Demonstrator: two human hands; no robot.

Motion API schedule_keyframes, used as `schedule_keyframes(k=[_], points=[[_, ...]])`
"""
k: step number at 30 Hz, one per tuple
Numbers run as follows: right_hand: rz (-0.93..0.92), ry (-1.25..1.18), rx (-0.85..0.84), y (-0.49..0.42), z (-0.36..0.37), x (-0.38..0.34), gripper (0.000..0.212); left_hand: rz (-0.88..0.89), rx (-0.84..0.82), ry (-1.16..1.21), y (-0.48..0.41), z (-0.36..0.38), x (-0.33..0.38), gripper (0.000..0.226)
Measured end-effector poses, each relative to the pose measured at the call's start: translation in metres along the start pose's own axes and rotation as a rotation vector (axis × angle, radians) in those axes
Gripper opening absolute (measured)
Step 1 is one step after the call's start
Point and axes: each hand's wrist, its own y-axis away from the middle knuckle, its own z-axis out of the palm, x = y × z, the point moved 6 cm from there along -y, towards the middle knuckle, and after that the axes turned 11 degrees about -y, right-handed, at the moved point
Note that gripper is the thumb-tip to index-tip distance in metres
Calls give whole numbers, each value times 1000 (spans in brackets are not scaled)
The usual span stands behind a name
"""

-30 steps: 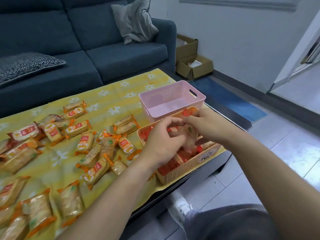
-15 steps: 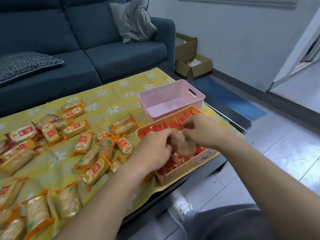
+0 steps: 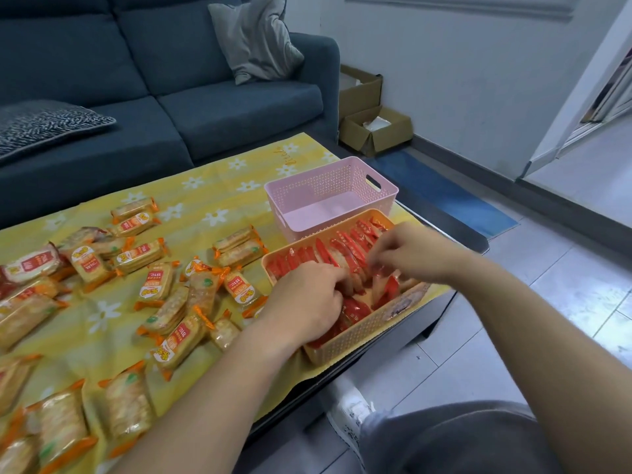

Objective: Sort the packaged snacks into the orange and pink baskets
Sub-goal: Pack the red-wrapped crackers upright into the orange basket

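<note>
**Both hands tucking packets into the orange basket**

The red packets point(image 3: 345, 248) stand on edge in tight rows inside the orange basket point(image 3: 362, 331), likely so more fit. Your left hand point(image 3: 307, 302) is down in the near end of that basket, fingers point(image 3: 337, 280) curled in among the packets; whether they are pinching 1 or just pressing the row together is hidden. Your right hand point(image 3: 415, 253) hovers over the far end, fingers bent and pinching at packet tops, though what exactly it grips is blurred.

The pink basket point(image 3: 328, 186) sits touching the orange one on its far side and looks bare inside, so that half of the sort seems not yet begun. The orange-edged cracker packets point(image 3: 157, 282) lie scattered flat on the yellow flowered cloth point(image 3: 205, 200) over the desk, within your left hand's reach, probably meant for the pink basket.
</note>
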Motion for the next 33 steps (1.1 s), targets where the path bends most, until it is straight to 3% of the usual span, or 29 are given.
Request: schedule_keyframes(k=[2,3,6,8,13,17,22,26,33], points=[[-62,71,205,6,-33,3,17,7,-20,-60,-1,1,3,34],[-67,105,219,7,-39,7,14,12,-16,-75,-2,1,4,34],[25,253,48,5,-30,24,3,14,-4,-76,-4,2,4,35],[84,329,-46,1,-20,32,15,3,-6,-48,-4,3,1,35],[90,497,-118,-10,-1,26,30,5,-15,-23,-4,3,1,35],[45,540,-71,-16,-4,21,23,13,-32,-17,-4,6,-2,35],[-58,180,132,-1,-38,9,11,16,-25,36,-6,5,-5,37],[-34,-13,124,3,-36,14,9,19,-17,52,-7,5,-5,37],[-36,-319,66,17,-40,14,6,-108,236,517,-5,-10,-9,23]])
